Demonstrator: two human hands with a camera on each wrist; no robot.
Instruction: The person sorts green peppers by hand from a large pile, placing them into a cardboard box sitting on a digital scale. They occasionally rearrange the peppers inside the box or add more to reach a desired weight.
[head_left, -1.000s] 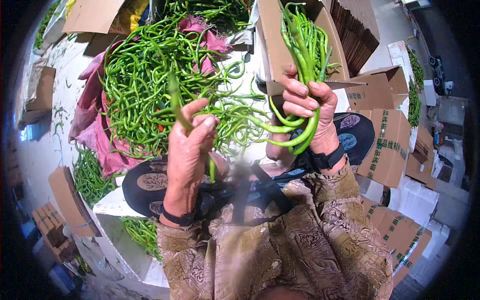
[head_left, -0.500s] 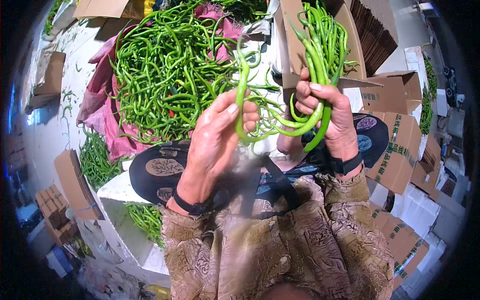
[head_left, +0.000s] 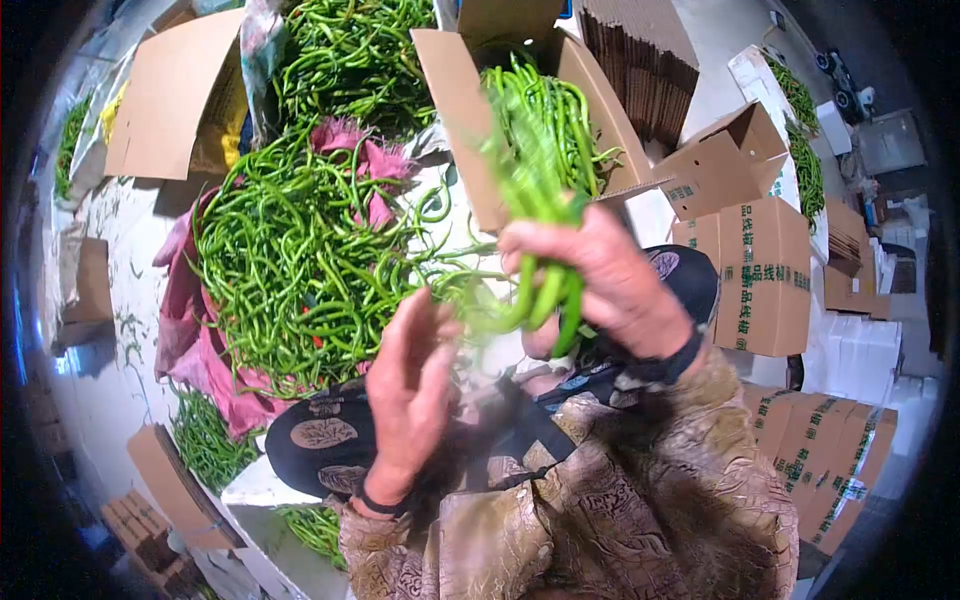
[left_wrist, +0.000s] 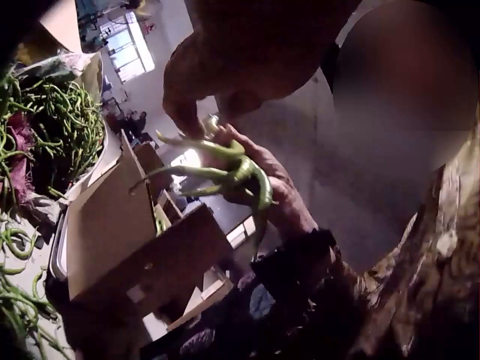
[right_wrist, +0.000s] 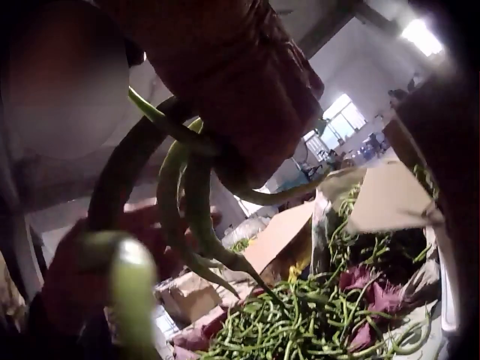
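In the head view the right hand (head_left: pixel 610 275) grips a bunch of long green peppers (head_left: pixel 545 290), blurred at its upper end, near the open box holding more peppers (head_left: pixel 570 125). The left hand (head_left: pixel 410 390) is lower left of the bunch, fingers apart, with no pepper visible in it. The left wrist view has the left hand (left_wrist: pixel 247 60) dark above the bunch (left_wrist: pixel 240 169) and the right hand (left_wrist: pixel 281 187) behind it. Curved peppers (right_wrist: pixel 176 187) hang from the right hand (right_wrist: pixel 232 82) in the right wrist view, the left hand (right_wrist: pixel 112 247) dim behind them.
A large pepper heap (head_left: pixel 290 260) lies on pink sacking (head_left: pixel 185 330) at the left, another heap (head_left: pixel 355 60) beyond it. Around the right stand an open carton (head_left: pixel 725 165), printed cartons (head_left: pixel 765 275) and stacked flat cardboard (head_left: pixel 640 70). A white container (head_left: pixel 275 530) is at lower left.
The right hand has moved left with its bunch. The left hand has dropped lower and no longer shows the pepper seen at its fingers. The head view has shifted.
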